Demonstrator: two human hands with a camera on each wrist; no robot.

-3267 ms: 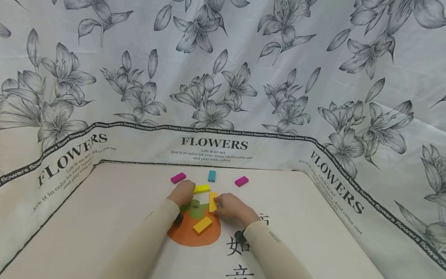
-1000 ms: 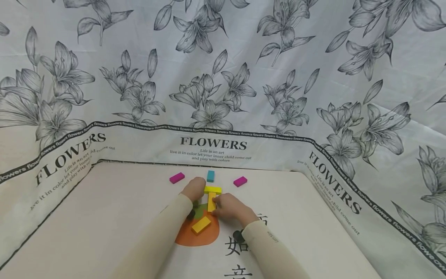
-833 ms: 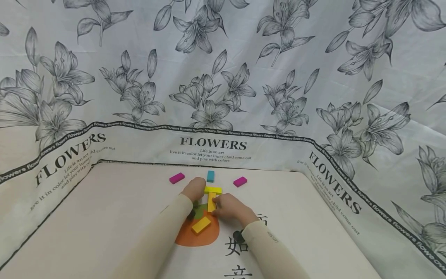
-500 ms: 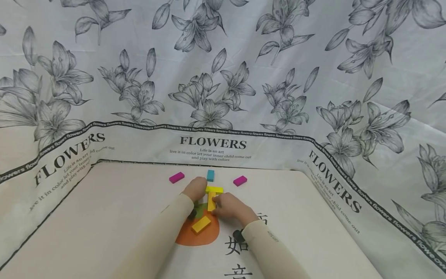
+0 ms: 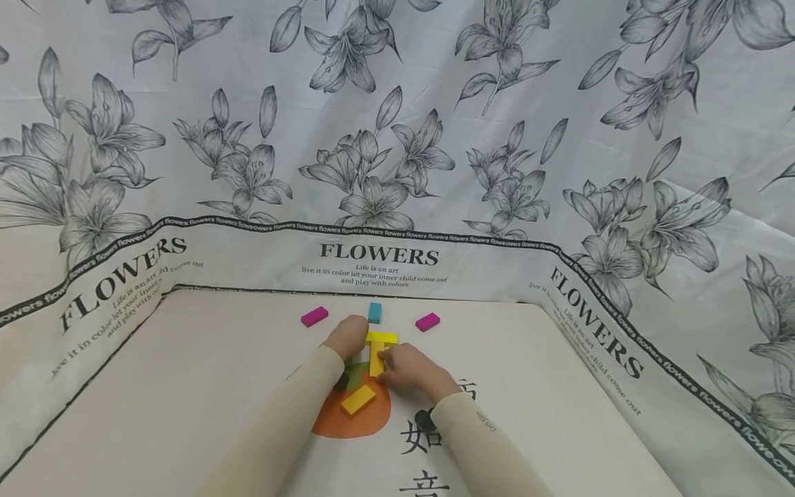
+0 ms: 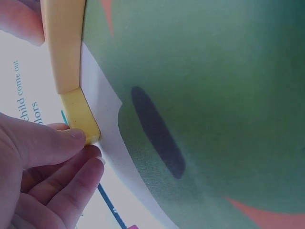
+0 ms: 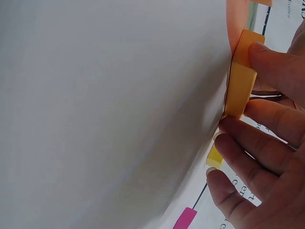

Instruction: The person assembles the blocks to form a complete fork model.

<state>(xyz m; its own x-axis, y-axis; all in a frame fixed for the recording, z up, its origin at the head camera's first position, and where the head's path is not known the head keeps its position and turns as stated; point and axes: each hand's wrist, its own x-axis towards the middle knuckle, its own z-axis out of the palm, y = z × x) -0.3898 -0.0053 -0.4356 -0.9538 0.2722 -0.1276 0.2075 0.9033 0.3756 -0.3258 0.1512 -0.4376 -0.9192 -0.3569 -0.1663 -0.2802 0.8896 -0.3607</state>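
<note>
My left hand (image 5: pixel 349 337) pinches the left end of a bright yellow block (image 5: pixel 381 338), thumb and fingertips at its end in the left wrist view. That block lies crosswise at the far end of an orange-yellow block (image 5: pixel 376 360), and together they form a T. From the right side, my right hand (image 5: pixel 410 367) grips the orange-yellow block, with the thumb at its near end and fingers along its far part in the right wrist view. Another orange-yellow block (image 5: pixel 358 400) lies slanted on the orange print, nearer to me.
Toward the back of the table (image 5: pixel 217 386) lie a magenta block (image 5: pixel 315 317), a blue block (image 5: pixel 375 313) and a second magenta block (image 5: pixel 428 322). A flower-printed cloth (image 5: pixel 379 262) stands behind and along the sides. Black characters are printed near my right wrist.
My left hand has slid the yellow block rightward from the left side until it lies across the far end of the orange-yellow block. The right hand has stayed at its block.
</note>
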